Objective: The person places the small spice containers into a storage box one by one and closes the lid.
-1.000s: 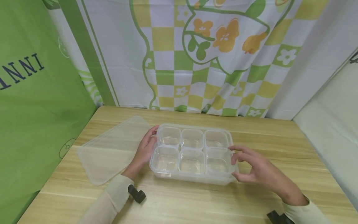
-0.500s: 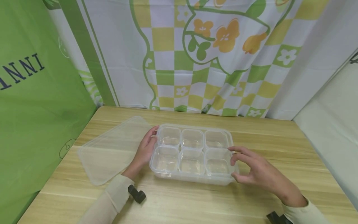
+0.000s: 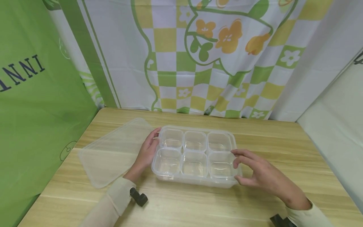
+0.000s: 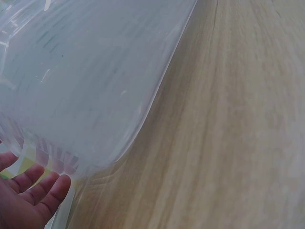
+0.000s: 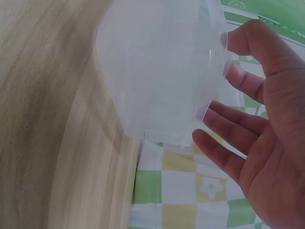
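Note:
A translucent plastic storage container point(image 3: 195, 182) lies on the wooden table, holding several small clear boxes in two rows. At its left end, my left hand point(image 3: 145, 153) rests against the back corner. The left wrist view shows those fingers point(image 4: 53, 195) spread loosely beside the plastic wall. My right hand point(image 3: 262, 173) is at the right end, thumb and curved fingers gripping the front right small box point(image 3: 221, 164) by its outer end. In the right wrist view, fingertips point(image 5: 232, 71) meet the edge of the cloudy plastic. The boxes hold nothing visible.
A flat translucent lid point(image 3: 109, 157) lies on the table point(image 3: 193, 208) to the left, partly behind my left forearm. A patterned curtain point(image 3: 198, 78) hangs along the back edge. Green cloth point(image 3: 42, 126) borders the left side.
The front right small box has shifted slightly right and its outline shows more clearly. My right hand has moved down a little with it; my left hand has stayed in place.

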A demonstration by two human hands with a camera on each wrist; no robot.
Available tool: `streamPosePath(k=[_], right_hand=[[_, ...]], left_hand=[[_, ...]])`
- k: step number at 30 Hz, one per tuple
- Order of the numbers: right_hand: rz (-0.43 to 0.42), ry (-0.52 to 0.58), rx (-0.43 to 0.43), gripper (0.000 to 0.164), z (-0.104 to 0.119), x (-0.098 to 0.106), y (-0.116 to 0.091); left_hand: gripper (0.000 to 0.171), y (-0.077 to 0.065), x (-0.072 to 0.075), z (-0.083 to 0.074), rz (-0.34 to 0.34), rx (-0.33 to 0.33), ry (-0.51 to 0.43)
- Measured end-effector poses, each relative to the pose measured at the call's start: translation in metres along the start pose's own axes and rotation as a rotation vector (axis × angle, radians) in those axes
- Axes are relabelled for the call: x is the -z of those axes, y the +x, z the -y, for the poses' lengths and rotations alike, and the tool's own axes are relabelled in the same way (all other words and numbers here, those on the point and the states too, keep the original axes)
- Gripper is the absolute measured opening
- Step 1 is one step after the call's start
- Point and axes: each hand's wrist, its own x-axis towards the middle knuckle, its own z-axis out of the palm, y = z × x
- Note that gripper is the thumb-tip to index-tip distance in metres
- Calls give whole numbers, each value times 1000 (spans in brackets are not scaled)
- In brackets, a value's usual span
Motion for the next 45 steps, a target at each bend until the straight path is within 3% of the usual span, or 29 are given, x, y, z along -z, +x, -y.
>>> streamPosePath(k=[19, 27, 35, 40, 45], right_hand=[[65, -13, -74, 35, 6, 5, -1], [69, -6, -77, 31, 8, 4, -1], [49, -4, -87, 39, 9, 3, 0], [37, 7, -153, 57, 7, 0, 3], [33, 66, -251, 55, 3, -5, 9]], left_hand=[[45, 0, 0, 0, 4, -20, 2], [46, -2, 0, -1, 1, -15, 16], [46, -2, 0, -2, 6, -24, 5], [46, -1, 0, -2, 9, -21, -6], [46, 0, 0, -1, 7, -10, -5]])
